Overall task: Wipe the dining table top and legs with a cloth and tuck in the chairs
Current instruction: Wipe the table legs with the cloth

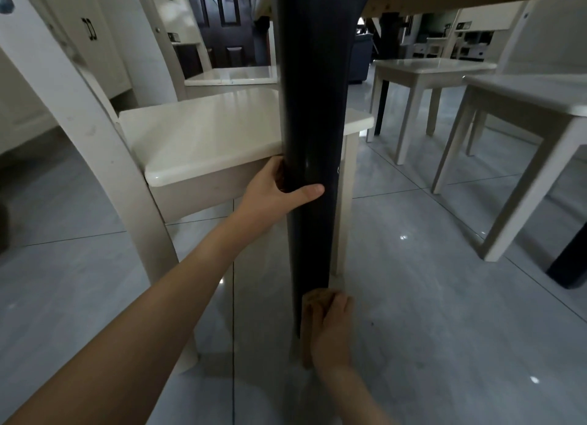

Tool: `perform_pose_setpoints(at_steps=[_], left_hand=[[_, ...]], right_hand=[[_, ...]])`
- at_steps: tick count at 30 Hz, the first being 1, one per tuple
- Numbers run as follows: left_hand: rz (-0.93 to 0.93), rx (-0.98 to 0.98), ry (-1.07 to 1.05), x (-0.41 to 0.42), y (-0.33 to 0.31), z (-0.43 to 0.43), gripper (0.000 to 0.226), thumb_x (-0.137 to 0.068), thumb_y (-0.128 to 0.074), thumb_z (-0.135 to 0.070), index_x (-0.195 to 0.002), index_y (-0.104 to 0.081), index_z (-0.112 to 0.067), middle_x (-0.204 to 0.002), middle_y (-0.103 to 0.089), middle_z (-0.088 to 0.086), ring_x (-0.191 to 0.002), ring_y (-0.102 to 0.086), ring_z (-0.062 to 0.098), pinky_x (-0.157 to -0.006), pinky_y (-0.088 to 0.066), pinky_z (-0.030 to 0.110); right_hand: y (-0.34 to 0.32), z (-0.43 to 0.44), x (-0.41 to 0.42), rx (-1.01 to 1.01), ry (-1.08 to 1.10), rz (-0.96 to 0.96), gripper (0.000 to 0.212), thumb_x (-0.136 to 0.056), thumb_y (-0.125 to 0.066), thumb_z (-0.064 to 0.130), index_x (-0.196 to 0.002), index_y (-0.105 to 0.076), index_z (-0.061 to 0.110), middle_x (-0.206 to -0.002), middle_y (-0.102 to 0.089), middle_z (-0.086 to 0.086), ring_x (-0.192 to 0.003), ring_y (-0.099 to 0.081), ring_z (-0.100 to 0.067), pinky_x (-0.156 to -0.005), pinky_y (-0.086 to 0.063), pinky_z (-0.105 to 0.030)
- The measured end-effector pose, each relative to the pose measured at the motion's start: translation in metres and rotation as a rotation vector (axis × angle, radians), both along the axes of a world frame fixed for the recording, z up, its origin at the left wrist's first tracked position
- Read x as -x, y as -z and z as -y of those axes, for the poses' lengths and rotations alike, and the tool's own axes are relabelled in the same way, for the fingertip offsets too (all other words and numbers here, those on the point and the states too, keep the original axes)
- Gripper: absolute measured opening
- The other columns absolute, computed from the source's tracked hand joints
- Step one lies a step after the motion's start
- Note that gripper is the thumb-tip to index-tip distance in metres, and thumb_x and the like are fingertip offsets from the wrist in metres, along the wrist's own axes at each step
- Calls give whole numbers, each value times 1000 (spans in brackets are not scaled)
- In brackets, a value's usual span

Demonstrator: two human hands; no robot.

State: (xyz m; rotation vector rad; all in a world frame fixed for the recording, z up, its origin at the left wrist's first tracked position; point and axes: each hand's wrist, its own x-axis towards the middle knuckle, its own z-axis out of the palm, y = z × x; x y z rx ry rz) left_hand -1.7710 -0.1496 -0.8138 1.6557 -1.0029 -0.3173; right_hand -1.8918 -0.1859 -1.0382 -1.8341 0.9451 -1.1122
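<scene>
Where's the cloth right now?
Head view, bottom centre: the cloth is held by the right hand against the foot of the dark table leg, below the left hand.

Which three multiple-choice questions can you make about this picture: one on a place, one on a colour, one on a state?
1. Where is the cloth? A in a bucket; B low on the table leg; C flat on the floor.
2. What colour is the nearest chair? A white; B red; C black.
3. What does the left hand do? A hangs free; B grips the table leg; C lifts the chair.

Answers: B, the right hand presses it against the leg's lower end; A, its seat and legs are white; B, its thumb and fingers wrap round the leg.
</scene>
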Motion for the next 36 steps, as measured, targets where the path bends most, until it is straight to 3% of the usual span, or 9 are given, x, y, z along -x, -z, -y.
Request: perform_pose_setpoints(at_steps=[5,9,11,14,19,25,28,32,36], left_hand=[[6,2,-8,-1,0,1,61,-71,-80,-33,-123,-50,-23,-121,-61,-8,-112,-58,9,-91,-49,22],[31,-4,-22,0,0,1,60,-70,-80,-36,-121,-50,-27,-118,-61,-12,-110,-59,7,-88,-49,20],[40,-5,-20,0,-1,1,57,-71,-79,-37,-119,-50,-30,-113,-60,-18,-107,-58,1,-82,-47,15],[44,14,-30,-1,1,2,59,-71,-80,-37,-121,-51,-27,-111,-61,-19,-101,-58,-6,-78,-47,10],[33,59,-75,2,10,6,63,-71,-80,-39,-125,-52,-20,-115,-63,-12,-103,-60,-2,-86,-52,16],[36,139,-174,28,41,-13,46,-90,-63,-30,-129,-47,-12,-121,-60,-4,-107,-59,0,-91,-50,19],[-62,-91,-297,53,76,-48,22,-96,-51,-24,-117,-55,-20,-97,-63,-6,-87,-60,0,-76,-46,10],[-338,-543,-166,116,112,-120,17,-97,-46,-24,-100,-63,-23,-94,-66,-7,-90,-61,8,-76,-41,20],[-544,-748,-168,192,48,-197,15,-84,-50,-36,-86,-63,-29,-86,-69,-6,-83,-65,13,-75,-46,26]], right_hand=[[-82,11,-17,101,-31,232,19,-93,-57,13,-98,-40,19,-104,-39,5,-88,-45,3,-75,-38,-7],[-78,16,-13,198,-66,286,17,-90,-55,22,-98,-40,25,-100,-40,8,-87,-45,0,-77,-38,-5],[-47,14,-10,134,-87,270,13,-88,-50,26,-95,-46,16,-98,-44,6,-89,-47,-5,-79,-41,-13],[8,10,-4,36,-75,127,24,-85,-45,31,-87,-49,7,-94,-47,-4,-86,-49,-24,-80,-46,-44],[40,12,-3,-143,-89,13,9,-86,-47,37,-89,-42,45,-90,-53,-3,-77,-58,-30,-69,-52,-52],[-2,-30,25,-296,-82,83,19,-92,-56,27,-92,-38,36,-89,-47,5,-77,-50,-3,-71,-44,-18],[-21,-54,59,-386,-166,16,19,-94,-58,10,-104,-48,22,-98,-53,2,-87,-54,2,-78,-43,-9],[-54,-84,119,-546,-175,-142,22,-89,-66,16,-105,-51,17,-104,-57,-3,-93,-56,-5,-80,-41,-8],[-137,-100,196,-697,-126,-314,26,-83,-67,32,-100,-52,20,-101,-58,-4,-90,-55,-4,-74,-39,-9]])
